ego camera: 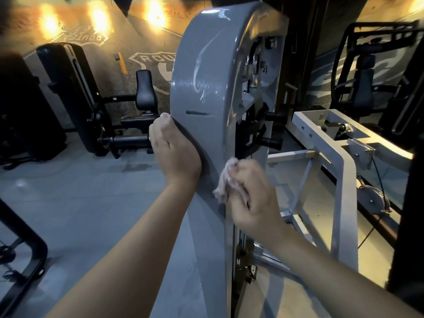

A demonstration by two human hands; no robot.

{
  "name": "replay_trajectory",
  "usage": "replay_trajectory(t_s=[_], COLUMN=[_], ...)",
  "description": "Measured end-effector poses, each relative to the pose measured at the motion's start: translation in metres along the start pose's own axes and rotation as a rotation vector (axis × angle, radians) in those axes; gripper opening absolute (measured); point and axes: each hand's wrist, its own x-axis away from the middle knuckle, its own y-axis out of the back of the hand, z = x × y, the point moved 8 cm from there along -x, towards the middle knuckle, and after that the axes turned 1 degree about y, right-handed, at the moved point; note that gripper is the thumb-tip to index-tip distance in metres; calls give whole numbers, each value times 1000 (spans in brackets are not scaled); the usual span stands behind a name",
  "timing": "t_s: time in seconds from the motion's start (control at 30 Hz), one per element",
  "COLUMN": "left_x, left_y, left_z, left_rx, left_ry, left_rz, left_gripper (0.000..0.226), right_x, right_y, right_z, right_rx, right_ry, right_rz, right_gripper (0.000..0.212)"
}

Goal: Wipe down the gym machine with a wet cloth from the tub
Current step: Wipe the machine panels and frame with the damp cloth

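Note:
The grey gym machine's tall rounded shroud [206,72] stands upright in front of me, with wet streaks on its upper face. My left hand [175,150] grips its left edge at mid height. My right hand [250,196] holds a crumpled pale cloth [223,182] pressed against the shroud's front edge, just below and to the right of the left hand. The tub is out of sight.
The machine's light grey frame [344,171] extends to the right, with a pulley and cable. A black padded machine [96,99] stands at the left, another black machine [376,72] at the far right. A black bar [27,255] crosses the lower left. Grey floor lies below.

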Motion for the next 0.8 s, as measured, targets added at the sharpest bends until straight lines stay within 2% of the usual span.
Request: replay_trajectory(t_s=[0.07,0.13,0.23,0.33,0.43,0.57,0.63,0.8], left_x=[-1,-3,-4,-4,-5,-5,-4,-4], left_y=[2,2,3,2,3,4,3,2], left_z=[-1,1,4,0,-1,4,7,5], left_rx=[-3,-6,4,-1,11,13,20,3], left_ry=[-18,-31,-30,-65,-78,-29,-19,-20], left_rz=[-15,-12,5,9,14,-8,3,10], left_gripper=[26,29,33,34,35,31,30,30], right_x=[1,-29,-56,-9,20,-39,-42,19], right_y=[-1,9,19,4,-3,16,17,-2], right_z=[2,5,13,-4,-8,3,1,-4], right_rx=[59,122,234,154,210,274,247,274], right_ry=[27,40,80,58,60,27,1,12], right_rz=[24,-55,-171,-53,0,-190,-226,-84], right_gripper=[15,11,16,20,16,16,19,16])
